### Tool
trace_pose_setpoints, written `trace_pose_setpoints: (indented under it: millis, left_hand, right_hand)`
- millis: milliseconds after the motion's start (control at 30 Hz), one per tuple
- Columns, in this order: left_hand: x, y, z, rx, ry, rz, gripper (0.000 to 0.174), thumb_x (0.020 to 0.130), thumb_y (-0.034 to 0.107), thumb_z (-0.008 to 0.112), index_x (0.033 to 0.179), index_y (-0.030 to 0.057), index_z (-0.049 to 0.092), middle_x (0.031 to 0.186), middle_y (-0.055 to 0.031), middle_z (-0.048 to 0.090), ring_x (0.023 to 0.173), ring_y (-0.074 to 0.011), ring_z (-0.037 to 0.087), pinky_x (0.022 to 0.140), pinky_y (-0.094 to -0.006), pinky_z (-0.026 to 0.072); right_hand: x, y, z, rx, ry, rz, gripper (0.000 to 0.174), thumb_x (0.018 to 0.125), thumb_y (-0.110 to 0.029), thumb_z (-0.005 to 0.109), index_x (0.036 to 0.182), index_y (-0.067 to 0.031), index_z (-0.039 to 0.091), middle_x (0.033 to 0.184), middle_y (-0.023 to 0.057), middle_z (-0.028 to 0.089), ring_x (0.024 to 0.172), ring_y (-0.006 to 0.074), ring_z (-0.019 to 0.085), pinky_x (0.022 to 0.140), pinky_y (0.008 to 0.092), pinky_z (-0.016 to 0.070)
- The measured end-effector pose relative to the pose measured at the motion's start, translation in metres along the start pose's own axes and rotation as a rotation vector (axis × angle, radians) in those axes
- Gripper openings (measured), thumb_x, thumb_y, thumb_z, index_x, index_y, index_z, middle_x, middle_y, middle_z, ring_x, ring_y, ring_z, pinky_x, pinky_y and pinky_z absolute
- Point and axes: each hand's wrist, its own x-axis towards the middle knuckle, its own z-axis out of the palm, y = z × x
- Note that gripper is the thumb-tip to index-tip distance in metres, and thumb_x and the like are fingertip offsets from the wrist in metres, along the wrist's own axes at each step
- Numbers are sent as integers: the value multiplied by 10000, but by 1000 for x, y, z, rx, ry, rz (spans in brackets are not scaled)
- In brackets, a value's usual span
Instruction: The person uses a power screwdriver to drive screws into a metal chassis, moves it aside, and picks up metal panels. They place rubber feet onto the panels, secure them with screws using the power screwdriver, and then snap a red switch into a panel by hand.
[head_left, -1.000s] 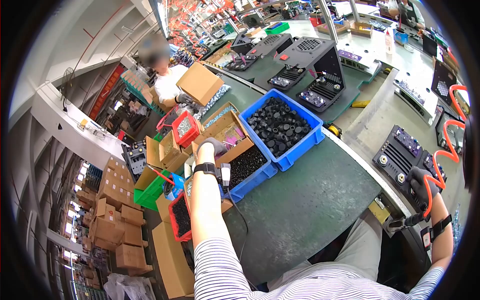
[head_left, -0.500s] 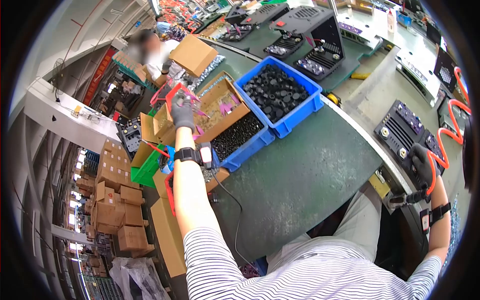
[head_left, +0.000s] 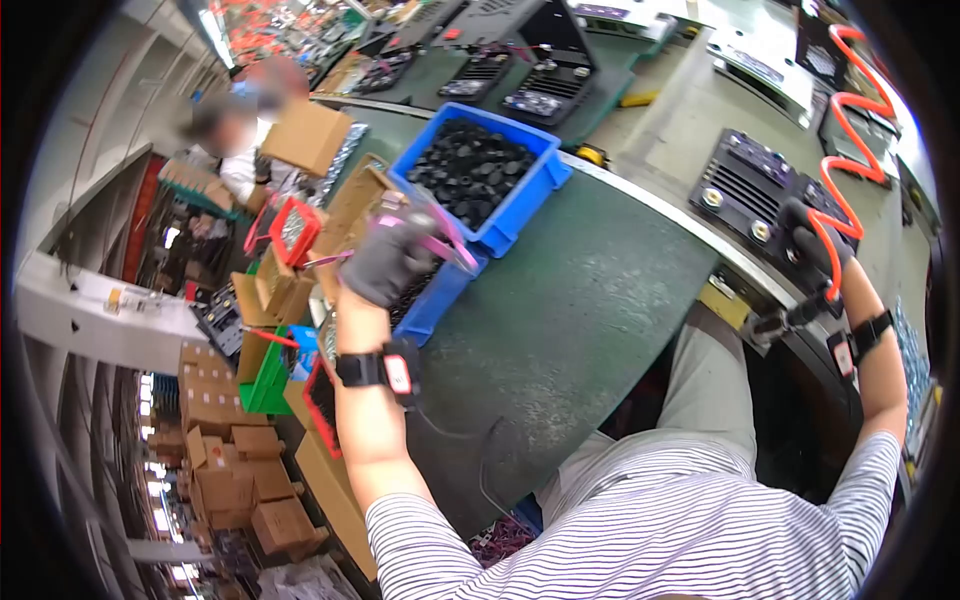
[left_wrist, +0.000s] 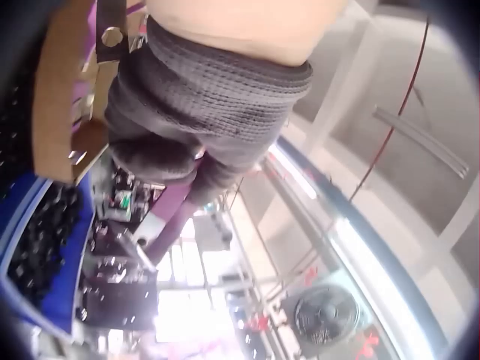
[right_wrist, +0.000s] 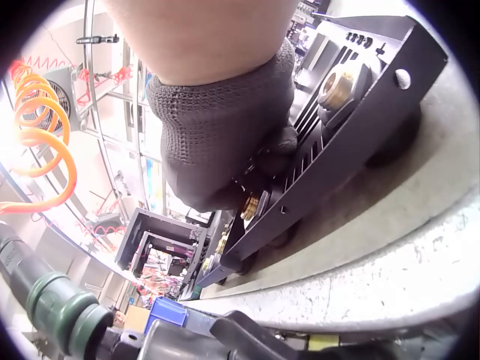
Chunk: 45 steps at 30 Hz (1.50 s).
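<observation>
My left hand (head_left: 388,262) gripped flat purple strips with silvery ends (head_left: 448,250) above the boxes, just left of the blue plastic bin (head_left: 525,205). My right hand (head_left: 808,243) lay at the black slotted metal panel (head_left: 735,180) on the right; I couldn't tell whether it grasped anything. I judged a firm pinch best, with the ends clear of the rims. The clearest strip's long axis ran rightward and slightly near, its silvery tip pointing away from my fingers.

Shirt (head_left: 650,530) white, dark-striped; gloves (head_left: 385,262) grey; strip (left_wrist: 169,204) purple; bin (head_left: 526,204) blue; hose (head_left: 848,150) orange-red; tabletop (head_left: 565,290) dark green.
</observation>
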Motion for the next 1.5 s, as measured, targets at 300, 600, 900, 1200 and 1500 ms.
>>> trace_pose_setpoints:
  millis: [300,600,900,1200,1500]
  left_hand:
    - [50,-102,113,1015,109,219,563,734,224,746,1217,51,515,1033,-126,615,881,-230,610,788,-339,485]
    - [5,-80,101,1092,300,338,359,781,219,692,1108,105,594,1014,-59,616,813,-189,618,733,-310,499]
    - [24,-112,103,1416,321,-9,280,775,294,686,961,88,652,1036,-111,594,997,-276,567,861,-360,443]
    - [80,-46,201,1000,111,450,180,825,226,616,910,69,643,739,-36,622,667,-146,571,633,-278,462]
    - [115,-39,314,1346,20,568,224,856,304,531,932,142,666,872,-93,660,839,-272,621,746,-396,469]
  right_hand:
    - [-23,-5,-17,-105,386,35,247,887,-173,553,1102,-51,563,910,-10,557,808,68,515,704,225,437]
    - [-67,-13,-31,453,635,397,455,898,-233,557,1317,-82,461,894,-45,593,590,-10,430,446,145,259]
    - [-73,-46,-16,493,303,299,522,830,-152,549,1323,-33,425,867,-9,605,542,17,401,462,156,297]
    - [-47,-43,-16,455,247,259,245,883,-268,609,954,-33,616,808,21,622,592,35,511,482,175,374]
    - [-2,-74,-4,-230,8,8,294,744,-42,635,1037,-31,617,929,66,618,866,174,571,794,294,463]
